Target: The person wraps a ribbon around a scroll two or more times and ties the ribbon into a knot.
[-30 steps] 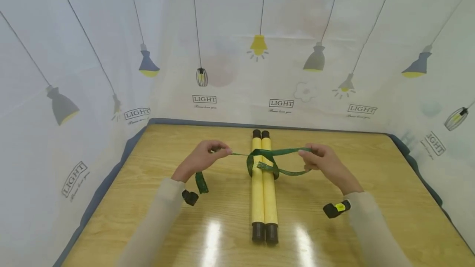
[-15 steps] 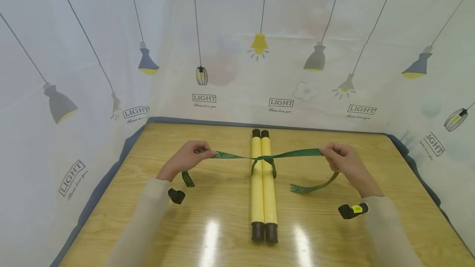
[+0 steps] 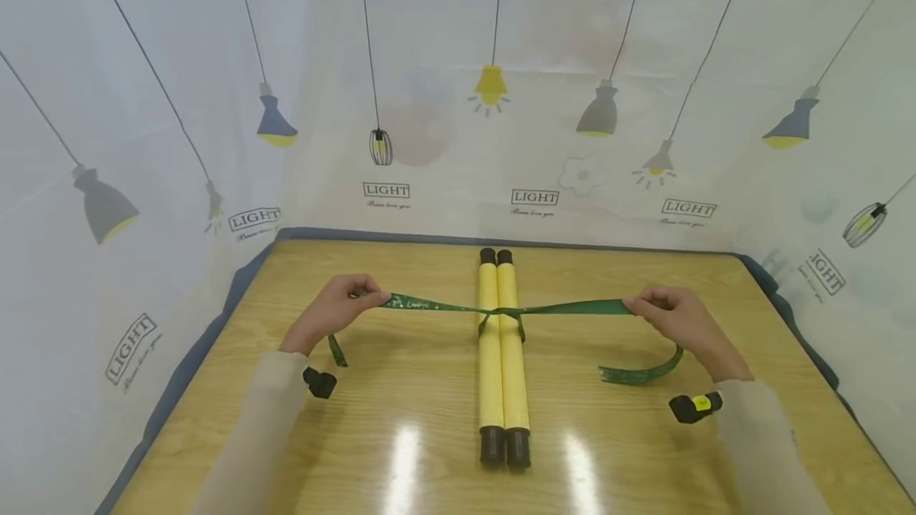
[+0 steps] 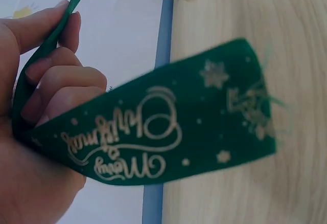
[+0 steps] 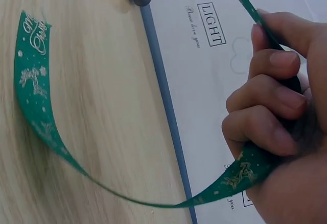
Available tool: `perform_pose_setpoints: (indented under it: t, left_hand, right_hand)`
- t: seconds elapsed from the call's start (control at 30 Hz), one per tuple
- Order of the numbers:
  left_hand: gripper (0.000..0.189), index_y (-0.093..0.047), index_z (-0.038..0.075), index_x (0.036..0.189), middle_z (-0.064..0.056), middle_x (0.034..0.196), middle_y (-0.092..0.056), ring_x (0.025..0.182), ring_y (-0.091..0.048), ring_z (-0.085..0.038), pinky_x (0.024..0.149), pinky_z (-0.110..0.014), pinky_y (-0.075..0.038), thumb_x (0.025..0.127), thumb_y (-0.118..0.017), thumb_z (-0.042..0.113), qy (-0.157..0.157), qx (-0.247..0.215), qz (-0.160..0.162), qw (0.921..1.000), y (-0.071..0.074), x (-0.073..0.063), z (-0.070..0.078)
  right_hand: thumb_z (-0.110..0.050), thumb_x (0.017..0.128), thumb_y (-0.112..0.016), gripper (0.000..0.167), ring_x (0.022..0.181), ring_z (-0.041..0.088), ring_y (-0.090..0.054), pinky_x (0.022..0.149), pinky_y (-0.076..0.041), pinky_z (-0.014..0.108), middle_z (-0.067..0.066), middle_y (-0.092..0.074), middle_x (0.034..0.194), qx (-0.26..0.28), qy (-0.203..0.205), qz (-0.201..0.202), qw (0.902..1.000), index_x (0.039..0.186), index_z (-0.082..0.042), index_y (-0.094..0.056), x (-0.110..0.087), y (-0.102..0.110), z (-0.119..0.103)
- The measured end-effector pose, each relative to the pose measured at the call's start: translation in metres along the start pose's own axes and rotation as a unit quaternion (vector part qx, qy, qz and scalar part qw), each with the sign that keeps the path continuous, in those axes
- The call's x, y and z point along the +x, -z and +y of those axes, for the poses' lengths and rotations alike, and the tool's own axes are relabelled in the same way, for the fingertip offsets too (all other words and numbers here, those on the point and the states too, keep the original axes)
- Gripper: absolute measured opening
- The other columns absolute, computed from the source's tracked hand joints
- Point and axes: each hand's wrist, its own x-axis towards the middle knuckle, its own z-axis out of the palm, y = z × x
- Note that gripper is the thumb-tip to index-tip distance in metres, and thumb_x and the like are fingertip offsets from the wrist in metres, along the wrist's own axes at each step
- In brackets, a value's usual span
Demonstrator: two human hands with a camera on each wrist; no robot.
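From my end I see a screened-off booth: a white sheet [image 3: 436, 30] printed with lamps [image 3: 490, 84] and "LIGHT" [image 3: 535, 198] walls in a wood-grain surface [image 3: 336, 435] on three sides. Whether it's within a home or lab, I can't tell.

Cream sleeves [image 3: 246, 427], black wrist cameras [image 3: 319, 382], one yellow label [image 3: 702, 403].

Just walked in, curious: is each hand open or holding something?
Left hand: closed, gripping one length of the green Christmas ribbon.
Right hand: closed, gripping the ribbon's other length.

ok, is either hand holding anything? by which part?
Green ribbon: left hand and right hand each grip it between the yellow tubes and a loose end.
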Motion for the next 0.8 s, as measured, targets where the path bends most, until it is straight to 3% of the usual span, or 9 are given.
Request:
perform_pose_setpoints:
  t: [0.17,0.4,0.57,0.67,0.8]
  left_hand:
    - [0.031,-0.072,0.015,0.098,-0.015,0.105,-0.069,0.087,-0.054,-0.030,0.075,-0.040,-0.042,0.101,-0.063,0.045,0.008,0.013,0.005,0.9999,0.008,-0.006,-0.016]
    - [0.032,-0.072,0.017,0.099,-0.010,0.105,-0.068,0.086,-0.051,-0.024,0.074,-0.038,-0.040,0.100,-0.064,0.047,0.046,0.031,0.004,0.9984,0.018,-0.014,-0.038]
    - [0.035,-0.072,0.014,0.099,-0.009,0.106,-0.068,0.090,-0.052,-0.025,0.079,-0.037,-0.042,0.099,-0.065,0.048,0.079,0.021,-0.009,0.9966,0.018,-0.016,-0.047]
    - [0.036,-0.072,0.011,0.099,-0.008,0.104,-0.068,0.090,-0.053,-0.022,0.080,-0.036,-0.043,0.100,-0.065,0.047,0.092,0.022,-0.016,0.9954,0.016,-0.017,-0.050]
    - [0.038,-0.070,0.006,0.094,-0.009,0.088,-0.062,0.075,-0.044,-0.020,0.071,-0.035,-0.040,0.100,-0.066,0.044,0.104,0.022,-0.015,0.9942,0.013,-0.019,-0.053]
  right_hand:
    - [-0.060,0.099,-0.059,0.055,0.074,0.018,-0.042,0.066,-0.037,0.035,0.003,-0.054,0.082,-0.024,0.003,-0.012,0.9996,0.105,-0.006,-0.067,0.001,0.000,0.010]
    - [-0.061,0.099,-0.057,0.057,0.081,0.019,-0.047,0.069,-0.041,0.035,0.015,-0.063,0.102,-0.053,-0.006,-0.015,0.9984,0.111,-0.007,-0.070,0.003,0.004,0.028]
    - [-0.060,0.100,-0.057,0.056,0.086,0.020,-0.051,0.071,-0.044,0.034,0.015,-0.067,0.110,-0.065,-0.015,-0.021,0.9975,0.111,-0.007,-0.072,0.005,0.004,0.040]
    - [-0.061,0.098,-0.058,0.057,0.082,0.020,-0.051,0.068,-0.044,0.033,0.013,-0.069,0.105,-0.068,-0.030,-0.021,0.9970,0.110,-0.007,-0.072,0.006,0.002,0.047]
    - [-0.062,0.097,-0.060,0.055,0.074,0.018,-0.049,0.062,-0.042,0.032,0.009,-0.067,0.090,-0.069,-0.046,-0.018,0.9964,0.107,-0.009,-0.073,0.008,-0.002,0.055]
